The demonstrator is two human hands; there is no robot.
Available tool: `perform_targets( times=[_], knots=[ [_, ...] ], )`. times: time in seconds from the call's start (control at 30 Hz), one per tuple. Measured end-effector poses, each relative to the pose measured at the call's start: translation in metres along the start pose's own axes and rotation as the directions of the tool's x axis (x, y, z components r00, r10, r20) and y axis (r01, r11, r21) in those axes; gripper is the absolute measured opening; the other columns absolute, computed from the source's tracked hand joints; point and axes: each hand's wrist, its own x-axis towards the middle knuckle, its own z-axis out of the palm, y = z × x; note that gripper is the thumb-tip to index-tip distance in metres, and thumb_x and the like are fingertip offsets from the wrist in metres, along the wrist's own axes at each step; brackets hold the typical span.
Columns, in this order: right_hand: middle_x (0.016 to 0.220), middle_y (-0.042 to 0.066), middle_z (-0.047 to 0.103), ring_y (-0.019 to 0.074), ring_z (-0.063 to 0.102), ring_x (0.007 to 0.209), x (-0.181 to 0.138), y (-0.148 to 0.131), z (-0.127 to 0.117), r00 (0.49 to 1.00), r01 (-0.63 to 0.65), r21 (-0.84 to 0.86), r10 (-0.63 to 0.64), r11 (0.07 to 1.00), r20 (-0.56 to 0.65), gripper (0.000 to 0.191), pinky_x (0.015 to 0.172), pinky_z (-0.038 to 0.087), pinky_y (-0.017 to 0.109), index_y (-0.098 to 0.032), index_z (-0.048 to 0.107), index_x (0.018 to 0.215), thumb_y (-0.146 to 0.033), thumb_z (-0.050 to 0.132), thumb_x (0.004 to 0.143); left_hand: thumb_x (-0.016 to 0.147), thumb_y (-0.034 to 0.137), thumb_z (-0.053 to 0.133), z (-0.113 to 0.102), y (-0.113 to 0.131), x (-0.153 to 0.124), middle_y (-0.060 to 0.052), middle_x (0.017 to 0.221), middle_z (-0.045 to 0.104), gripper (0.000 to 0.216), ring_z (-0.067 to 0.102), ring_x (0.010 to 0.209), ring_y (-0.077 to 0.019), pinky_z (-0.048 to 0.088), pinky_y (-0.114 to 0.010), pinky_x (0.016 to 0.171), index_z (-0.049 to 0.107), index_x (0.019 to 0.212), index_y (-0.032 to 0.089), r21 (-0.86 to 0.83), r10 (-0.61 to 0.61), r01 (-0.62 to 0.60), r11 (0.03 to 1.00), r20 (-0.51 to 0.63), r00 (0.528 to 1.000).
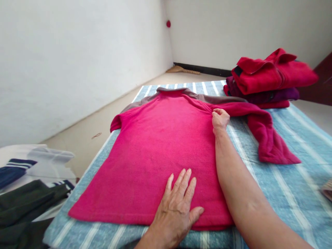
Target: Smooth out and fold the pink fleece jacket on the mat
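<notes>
Across the blue striped cloth [311, 145] lies a pink garment [166, 145], spread out, with a stack of folded clothes [275, 77] near its far right and one sleeve [268, 136] bent outward. Well apart, the left hand [177, 209] rests flat near the hem [124, 218], fingers slightly spread, while the right hand [220, 119] pinches fabric where that sleeve joins.

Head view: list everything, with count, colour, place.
Garment: one, pink-grey, on cover
Cover: one, striped blue-white, beneath garment
Clothes stack: one, red-purple, far right
Loose clothes: several, white, navy, dark green, lower left
Apparent broom: one, tan, back corner
Thin loop: one, brownish, floor, left
Round object: one, red, wall corner
Walls: two, white, left, back
Floor: one, beige, left
Skirting: one, black, back wall
Panel: one, dark red, right edge
Cut-off item: one, tan, right edge
Left grip: one, bare, flat on garment
Right grip: one, bare, pinching garment
</notes>
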Motion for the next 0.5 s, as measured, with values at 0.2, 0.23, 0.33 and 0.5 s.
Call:
perform_targets(
  times=[0.2, 0.23, 0.33, 0.5],
  knots=[
    [0.068, 0.001, 0.062, 0.0167, 0.054, 0.066, 0.001, 0.003, 0.0, 0.999, 0.042, -0.045, -0.043, 0.998, -0.006, 0.026, 0.07, 0.045, 0.031, -0.015, 0.07, 0.079, -0.022, 0.051, 0.062, 0.089, 0.036, 0.052, -0.005, 0.003, 0.0, -0.015, 0.138, 0.054, 0.046, 0.047, 0.129, -0.0295, 0.041, -0.053, 0.105, 0.053, 0.131, 0.018, -0.089, 0.051, -0.063, 0.994, -0.133, 0.99],
    [0.068, 0.001, 0.062, 0.0168, 0.055, 0.066, 0.002, 0.003, 0.0, 0.999, 0.05, -0.049, -0.05, 0.998, -0.007, 0.026, 0.071, 0.045, 0.031, -0.015, 0.07, 0.079, -0.022, 0.051, 0.062, 0.089, 0.031, 0.052, -0.005, 0.004, 0.003, -0.014, 0.129, 0.06, 0.037, 0.053, 0.122, -0.0282, 0.045, -0.051, 0.102, 0.058, 0.123, 0.018, -0.132, 0.034, -0.059, 0.99, -0.183, 0.983],
    [0.068, 0.001, 0.063, 0.0173, 0.055, 0.066, 0.002, 0.004, 0.001, 0.997, 0.07, -0.05, -0.07, 0.996, -0.008, 0.025, 0.072, 0.046, 0.032, -0.016, 0.07, 0.078, -0.022, 0.051, 0.062, 0.087, 0.014, 0.05, -0.008, 0.009, 0.015, -0.01, 0.095, 0.068, 0.018, 0.062, 0.091, -0.0206, 0.054, -0.037, 0.082, 0.066, 0.095, 0.018, -0.313, -0.085, -0.015, 0.95, -0.304, 0.949],
    [0.069, 0.001, 0.064, 0.0184, 0.057, 0.066, 0.002, 0.004, 0.001, 0.997, 0.082, -0.026, -0.082, 0.996, -0.013, 0.025, 0.074, 0.047, 0.035, -0.016, 0.069, 0.077, -0.022, 0.05, 0.062, 0.081, 0.004, 0.053, -0.01, 0.016, 0.034, -0.005, 0.08, 0.061, 0.016, 0.055, 0.076, -0.0168, 0.05, -0.03, 0.066, 0.06, 0.075, 0.017, -0.492, -0.224, 0.064, 0.868, -0.273, 0.936]
  ],
)
